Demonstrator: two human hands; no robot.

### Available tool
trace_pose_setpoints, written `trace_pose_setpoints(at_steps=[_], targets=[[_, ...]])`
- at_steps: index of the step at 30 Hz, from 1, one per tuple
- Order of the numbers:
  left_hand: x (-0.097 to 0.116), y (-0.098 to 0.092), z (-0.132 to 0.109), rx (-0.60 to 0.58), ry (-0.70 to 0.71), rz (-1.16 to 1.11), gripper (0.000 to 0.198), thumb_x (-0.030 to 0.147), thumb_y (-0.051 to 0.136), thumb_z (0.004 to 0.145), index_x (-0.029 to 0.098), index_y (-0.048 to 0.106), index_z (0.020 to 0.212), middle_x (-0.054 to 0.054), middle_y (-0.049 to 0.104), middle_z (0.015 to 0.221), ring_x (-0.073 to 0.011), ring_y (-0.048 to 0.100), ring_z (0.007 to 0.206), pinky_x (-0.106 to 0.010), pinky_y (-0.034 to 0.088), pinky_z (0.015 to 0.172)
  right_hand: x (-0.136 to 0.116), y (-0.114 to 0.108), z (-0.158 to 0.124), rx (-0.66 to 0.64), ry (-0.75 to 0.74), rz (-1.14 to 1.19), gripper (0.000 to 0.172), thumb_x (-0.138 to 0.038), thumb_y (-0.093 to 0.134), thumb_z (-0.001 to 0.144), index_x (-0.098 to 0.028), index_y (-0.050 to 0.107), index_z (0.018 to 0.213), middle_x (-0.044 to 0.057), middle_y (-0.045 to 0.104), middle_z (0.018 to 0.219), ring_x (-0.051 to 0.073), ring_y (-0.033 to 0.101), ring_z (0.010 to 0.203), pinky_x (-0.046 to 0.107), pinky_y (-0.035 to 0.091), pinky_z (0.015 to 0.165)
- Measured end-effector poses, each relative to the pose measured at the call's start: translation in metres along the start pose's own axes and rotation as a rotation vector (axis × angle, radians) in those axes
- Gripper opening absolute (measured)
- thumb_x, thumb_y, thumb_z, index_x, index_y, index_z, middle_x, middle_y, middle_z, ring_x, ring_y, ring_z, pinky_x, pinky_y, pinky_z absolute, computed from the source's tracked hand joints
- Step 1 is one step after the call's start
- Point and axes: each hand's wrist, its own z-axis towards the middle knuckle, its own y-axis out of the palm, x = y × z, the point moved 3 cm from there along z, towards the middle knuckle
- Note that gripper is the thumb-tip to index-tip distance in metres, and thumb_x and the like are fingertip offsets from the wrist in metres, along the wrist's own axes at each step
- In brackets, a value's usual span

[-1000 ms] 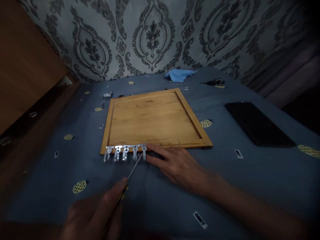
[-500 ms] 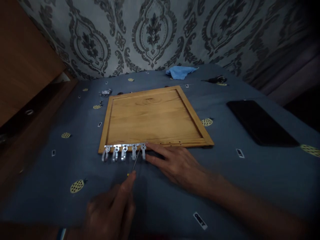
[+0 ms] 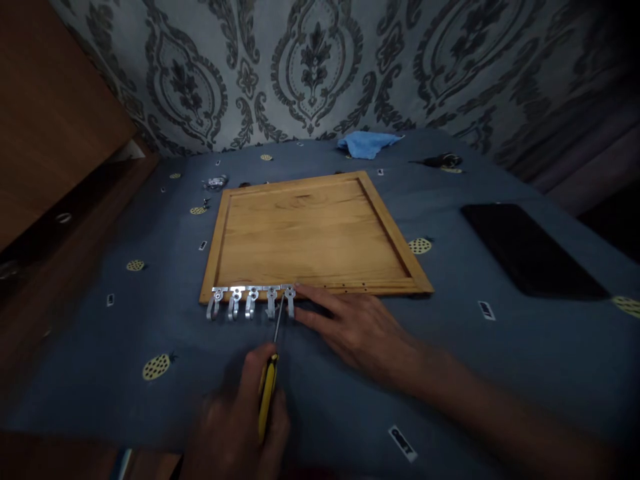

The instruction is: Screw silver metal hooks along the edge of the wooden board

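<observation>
A framed wooden panel lies on the blue patterned sheet, with a row of several silver metal hooks along its near edge. My left hand is wrapped round a yellow-handled screwdriver, whose shaft points up at the right end of the row. From the right, my right hand reaches in, and its thumb and index finger press against the rightmost hook. Small dark holes show in the frame edge beyond that hand.
A black flat object lies at the right. Behind the panel are a blue cloth, a black-handled tool and small metal parts. Wooden furniture borders the left side, and a patterned wall stands at the back.
My left hand has shifted slightly right and its grip has turned, so the yellow handle now shows. My right hand keeps its place at the rightmost hook. The view has moved slightly.
</observation>
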Motion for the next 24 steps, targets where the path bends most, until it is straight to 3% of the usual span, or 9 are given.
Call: trace_pose_setpoints(at_steps=[6, 20, 24], targets=[[0.006, 0.005, 0.002, 0.018, 0.026, 0.120, 0.029, 0.021, 0.041, 0.100, 0.022, 0.048, 0.128, 0.004, 0.069, 0.057, -0.0218, 0.068, 0.041, -0.027, 0.046, 0.038, 0.000, -0.002, 0.000, 0.003, -0.001, 0.025, 0.046, -0.004, 0.059, 0.090, -0.023, 0.069, 0.131, 0.012, 0.067, 0.141, 0.019, 0.075, 0.083, 0.030, 0.057, 0.065], [0.013, 0.009, 0.002, 0.077, 0.053, 0.257, 0.030, 0.017, 0.040, 0.099, 0.019, 0.046, 0.128, -0.001, 0.074, 0.063, -0.0230, 0.072, 0.047, -0.027, 0.051, 0.042, 0.000, -0.004, 0.002, -0.003, -0.005, 0.026, 0.039, -0.005, 0.059, 0.090, -0.021, 0.072, 0.123, 0.012, 0.067, 0.140, 0.019, 0.075, 0.083, 0.029, 0.057, 0.063], [0.015, 0.010, 0.004, 0.082, 0.065, 0.302, 0.032, 0.016, 0.042, 0.097, 0.019, 0.045, 0.128, -0.001, 0.073, 0.061, -0.0234, 0.071, 0.046, -0.027, 0.048, 0.039, 0.000, -0.003, 0.002, 0.001, 0.006, 0.046, 0.043, -0.005, 0.060, 0.091, -0.023, 0.070, 0.129, 0.012, 0.067, 0.141, 0.019, 0.075, 0.084, 0.029, 0.058, 0.064]])
